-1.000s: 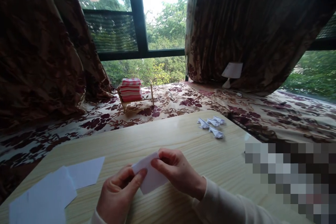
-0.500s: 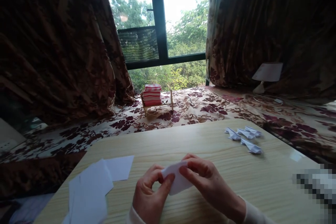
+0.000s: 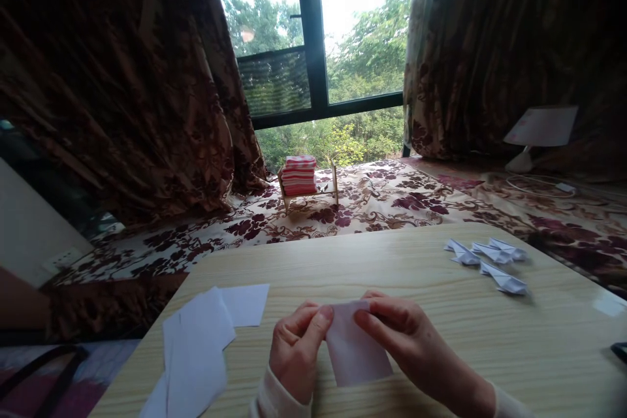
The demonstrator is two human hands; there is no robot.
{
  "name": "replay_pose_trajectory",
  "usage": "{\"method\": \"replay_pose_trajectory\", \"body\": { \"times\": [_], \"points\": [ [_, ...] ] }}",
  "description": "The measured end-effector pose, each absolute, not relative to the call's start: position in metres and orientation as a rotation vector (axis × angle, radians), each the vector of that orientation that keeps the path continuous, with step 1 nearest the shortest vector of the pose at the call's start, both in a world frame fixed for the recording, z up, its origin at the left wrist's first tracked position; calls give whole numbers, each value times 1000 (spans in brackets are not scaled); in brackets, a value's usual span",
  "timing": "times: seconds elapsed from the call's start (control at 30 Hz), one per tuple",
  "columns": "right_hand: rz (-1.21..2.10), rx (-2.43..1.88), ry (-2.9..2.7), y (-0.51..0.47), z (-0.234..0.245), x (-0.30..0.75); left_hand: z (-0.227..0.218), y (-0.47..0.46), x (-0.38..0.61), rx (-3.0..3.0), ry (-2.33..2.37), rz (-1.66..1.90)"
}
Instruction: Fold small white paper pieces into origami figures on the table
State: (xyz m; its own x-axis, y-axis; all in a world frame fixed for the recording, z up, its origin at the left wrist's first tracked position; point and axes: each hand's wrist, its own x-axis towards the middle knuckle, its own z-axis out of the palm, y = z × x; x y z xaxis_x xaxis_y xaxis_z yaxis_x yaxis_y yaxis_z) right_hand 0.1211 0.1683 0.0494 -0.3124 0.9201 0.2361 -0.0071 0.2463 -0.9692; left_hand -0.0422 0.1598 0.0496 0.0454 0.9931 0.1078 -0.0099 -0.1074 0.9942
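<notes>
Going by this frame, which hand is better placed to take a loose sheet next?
Probably the left hand: it is nearer the loose sheets, though it would first have to let go of the held paper. The right hand, also on that paper, is farther away, nearer the folded pieces.

One left hand, one right hand, two in all. One white paper held between them. Four little folded papers on one table. Three or more flat white sheets, overlapping, exact number hard to tell. One lamp. One small rack. One pile of striped cloths. Two dark curtains.
</notes>
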Motion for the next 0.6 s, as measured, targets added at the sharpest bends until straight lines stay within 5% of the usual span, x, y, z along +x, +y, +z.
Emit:
{"method": "replay_pose_trajectory", "body": {
  "times": [0.3, 0.6],
  "points": [
    [1456, -948, -1328, 176, 46, 127, 45, 160, -40, 1298, 1127, 1117],
    [1238, -984, -1781, 170, 58, 128, 56, 150, -37, 1904, 1250, 934]
  ]
}}
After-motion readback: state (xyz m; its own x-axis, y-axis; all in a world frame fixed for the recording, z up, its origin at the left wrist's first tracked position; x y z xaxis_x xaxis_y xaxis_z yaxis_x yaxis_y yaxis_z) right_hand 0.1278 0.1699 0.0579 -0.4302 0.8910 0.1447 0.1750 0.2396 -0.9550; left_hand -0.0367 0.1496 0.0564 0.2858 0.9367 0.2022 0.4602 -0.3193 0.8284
